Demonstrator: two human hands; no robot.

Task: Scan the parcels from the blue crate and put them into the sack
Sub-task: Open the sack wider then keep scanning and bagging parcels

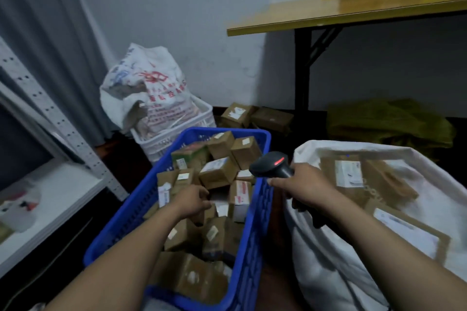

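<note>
Left hand [194, 201] reaches down into blue plastic crate [126, 214], fingers bent over a small white-faced parcel [220, 206]. Motion blur, so cannot tell if it is actually gripped or just touched. Brown cardboard parcels [218, 175] with white labels are packed all round that hand: ahead of the fingertips, to its right, and under the forearm.

Right hand [300, 188] is closed firmly round the handle of black handheld barcode scanner [271, 166]. The scanner head sticks out to the left of the knuckles, over the crate's right rim, with a red light glowing on top.

White fabric sack [328, 272] sits open beneath and to the right of the right hand, with flat brown labelled parcels in the sack [384, 179] just beyond the wrist.

Well ahead of the left hand is a white printed bag [146, 88] standing in a white plastic crate [202, 111]. Yellow wooden table [328, 12] is far above and ahead of the right hand.
</note>
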